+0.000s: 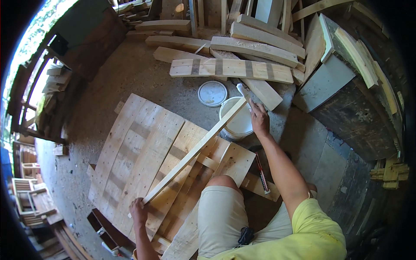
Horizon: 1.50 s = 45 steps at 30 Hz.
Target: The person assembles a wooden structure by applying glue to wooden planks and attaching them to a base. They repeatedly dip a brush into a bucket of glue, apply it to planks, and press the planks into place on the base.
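A long, narrow wooden strip [195,151] runs slantwise over a panel of pale boards [147,125]. My left hand [138,211] is closed around its lower left end. The strip's far end rests by the rim of a white bucket [236,123], which has white matter inside. Over that bucket, my right hand [259,118] is closed on a short stick with a white-coated tip [240,90]. The stick's tip points up and away from me. Whether the right fingers also touch the strip cannot be made out.
A round white lid [212,93] lies beyond the bucket. Stacked timber [255,47] and a board with dark bands [229,69] are at the back. A red-and-white tube [262,173] lies by my knee. A cabinet-like box [342,95] stands at right.
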### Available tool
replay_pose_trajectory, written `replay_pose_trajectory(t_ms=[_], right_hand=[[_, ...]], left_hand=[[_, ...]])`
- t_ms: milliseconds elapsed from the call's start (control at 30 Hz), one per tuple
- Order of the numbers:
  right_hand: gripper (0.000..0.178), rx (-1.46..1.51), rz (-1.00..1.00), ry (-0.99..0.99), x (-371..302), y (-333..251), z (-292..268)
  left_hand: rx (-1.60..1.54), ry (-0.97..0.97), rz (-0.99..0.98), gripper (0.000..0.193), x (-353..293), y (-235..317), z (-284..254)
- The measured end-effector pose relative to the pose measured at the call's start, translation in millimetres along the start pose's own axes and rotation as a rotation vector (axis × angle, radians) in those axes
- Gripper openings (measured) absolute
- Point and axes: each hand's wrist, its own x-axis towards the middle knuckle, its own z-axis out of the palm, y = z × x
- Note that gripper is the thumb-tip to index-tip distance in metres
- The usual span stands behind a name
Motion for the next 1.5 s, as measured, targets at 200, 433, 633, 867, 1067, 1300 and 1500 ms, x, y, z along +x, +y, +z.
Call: replay_pose_trajectory(t_ms=[200, 433, 633, 867, 1067, 1300, 1500], right_hand=[[0.050, -0.098, -0.043, -0.073, -19.2, -1.1, -7.4], [0.047, -0.049, -0.156, -0.242, -46.8, -18.5, -27.9], [0.044, -0.064, -0.065, -0.187, -23.7, -4.0, -53.9], [0.040, -0.054, 0.024, -0.244, 11.8, 3.5, -54.7], [0.039, -0.009, -0.046, -0.465, -14.2, -14.6, -56.8], [0.034, -0.001, 0.088, -0.220, 3.7, 10.2, -54.0], [0.033, -0.087, 0.141, -0.417, -7.7, -23.3, -59.3]], left_hand=[[-0.057, 0.011, -0.091, 0.030, -5.7, -26.3, 4.4], [-0.065, 0.011, -0.078, 0.029, -8.2, -29.6, 3.8], [-0.064, 0.116, -0.192, 0.048, -32.7, -88.0, 9.2], [-0.355, 0.104, -0.294, 0.044, -47.7, -141.5, 24.8], [-0.349, 0.172, -0.333, 0.034, -48.0, -129.7, 28.9], [-0.323, 0.148, -0.367, 0.033, -47.4, -138.8, 32.7], [-0.331, 0.189, -0.358, 0.031, -49.1, -117.4, 28.6]])
